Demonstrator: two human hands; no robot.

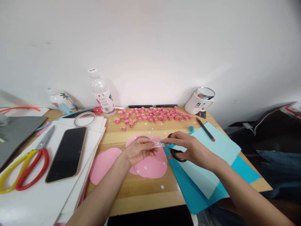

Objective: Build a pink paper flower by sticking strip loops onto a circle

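Observation:
My right hand (188, 146) grips a small pair of scissors (178, 156) by its black handles, blades toward the left. My left hand (141, 150) is pinched closed right at the blade tips; a bit of pink shows there, but what the fingers hold is too small to make out. Beneath my left hand lie round pink paper pieces (150, 164) with wavy edges, and another pink paper piece (105, 163) is to their left. Tiny white squares (162, 187) are scattered on the paper and table. Behind my hands sit many small rolled pink paper flowers (152, 116).
At left, white sheets (94, 135) carry a phone (68, 153), red-and-yellow scissors (33, 169) and a tape roll (85, 119). A bottle (102, 94) and mug (195, 103) stand by the wall. Blue paper (246, 171) and a black pen (205, 129) lie at right.

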